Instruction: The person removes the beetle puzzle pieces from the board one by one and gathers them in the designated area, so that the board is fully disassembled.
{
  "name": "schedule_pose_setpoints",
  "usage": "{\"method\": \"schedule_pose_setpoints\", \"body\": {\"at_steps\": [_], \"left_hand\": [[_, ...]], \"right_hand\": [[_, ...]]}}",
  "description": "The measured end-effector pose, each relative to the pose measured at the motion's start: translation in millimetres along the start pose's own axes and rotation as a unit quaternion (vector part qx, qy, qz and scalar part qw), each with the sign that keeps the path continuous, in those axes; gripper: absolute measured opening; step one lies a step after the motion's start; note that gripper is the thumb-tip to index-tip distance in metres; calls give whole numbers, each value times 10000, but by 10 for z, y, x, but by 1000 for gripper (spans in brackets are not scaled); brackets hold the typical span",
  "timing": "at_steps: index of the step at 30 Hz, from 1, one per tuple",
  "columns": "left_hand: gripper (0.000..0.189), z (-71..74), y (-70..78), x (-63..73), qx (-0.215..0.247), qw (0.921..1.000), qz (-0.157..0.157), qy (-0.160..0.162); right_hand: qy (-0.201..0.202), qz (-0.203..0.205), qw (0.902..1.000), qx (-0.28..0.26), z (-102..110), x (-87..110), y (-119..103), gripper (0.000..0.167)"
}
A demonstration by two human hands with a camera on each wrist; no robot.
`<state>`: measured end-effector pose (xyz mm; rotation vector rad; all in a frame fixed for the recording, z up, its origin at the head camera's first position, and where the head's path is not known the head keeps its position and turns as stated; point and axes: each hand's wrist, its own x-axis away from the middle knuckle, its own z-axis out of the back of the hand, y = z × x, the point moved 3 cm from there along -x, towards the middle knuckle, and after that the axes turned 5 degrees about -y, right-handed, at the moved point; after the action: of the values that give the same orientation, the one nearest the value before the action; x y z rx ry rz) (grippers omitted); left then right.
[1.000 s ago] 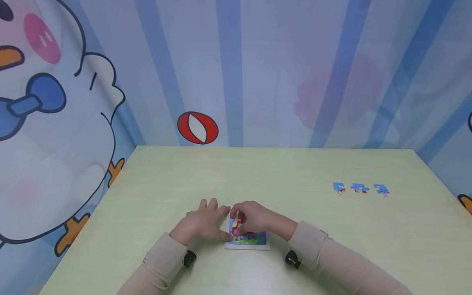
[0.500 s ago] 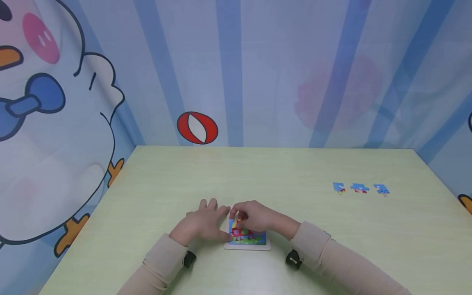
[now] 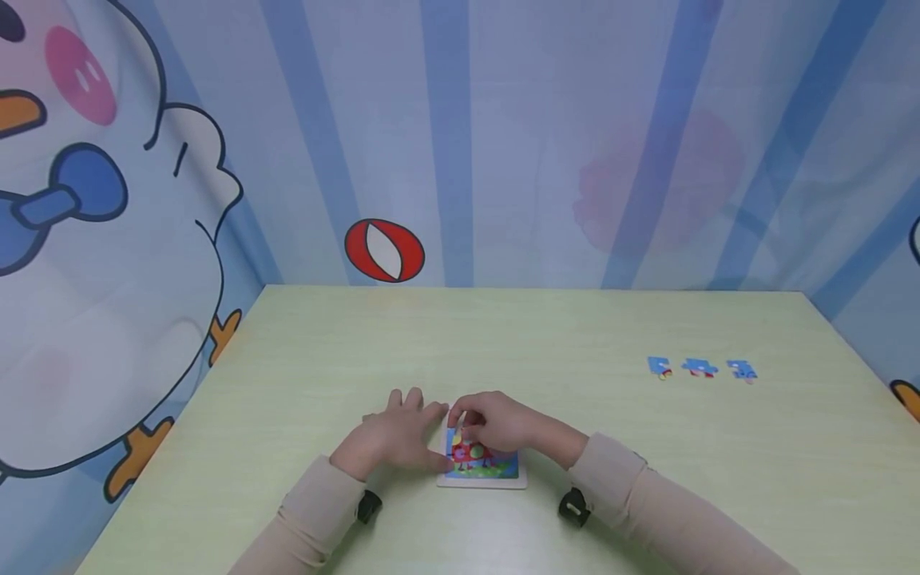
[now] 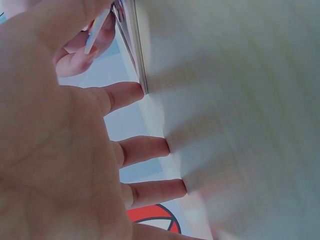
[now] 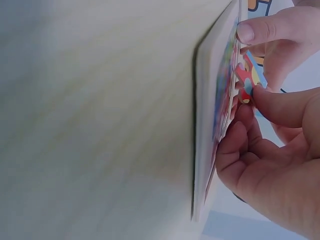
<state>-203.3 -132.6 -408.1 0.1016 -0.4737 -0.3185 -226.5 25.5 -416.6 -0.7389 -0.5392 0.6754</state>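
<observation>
A small jigsaw puzzle board with a white frame and a bright picture lies on the table in front of me. My left hand is spread at its left side, with the thumb on the frame and fingertips down on the table by the edge. Over the board's upper left part, my right hand pinches a puzzle piece between thumb and fingers. Red, yellow and blue show on that piece, which stands tilted above the board in the right wrist view. From the head, the right fingers mostly hide it.
Three loose puzzle pieces, a left one, a middle one and a right one, lie in a row at the table's far right. A patterned curtain hangs behind the pale table.
The right thumb has shifted slightly up and away from the board's lower left part, so more of the red picture shows. My left hand has stayed in place.
</observation>
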Motion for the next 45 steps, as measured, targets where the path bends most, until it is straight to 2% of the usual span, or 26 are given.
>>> {"method": "schedule_pose_setpoints", "body": {"at_steps": [13, 22, 35, 45], "left_hand": [[82, -10, 9, -4, -10, 10000, 17, 34], [82, -16, 6, -8, 62, 9999, 7, 84], [81, -37, -10, -7, 114, 9999, -73, 86], [81, -43, -6, -11, 145, 9998, -96, 107]], "right_hand": [[162, 140, 9998, -29, 185, 171, -4, 16], [405, 419, 9982, 170, 427, 445, 38, 13], [704, 212, 9962, 462, 741, 912, 257, 14], [900, 98, 9945, 521, 932, 1190, 412, 15]]}}
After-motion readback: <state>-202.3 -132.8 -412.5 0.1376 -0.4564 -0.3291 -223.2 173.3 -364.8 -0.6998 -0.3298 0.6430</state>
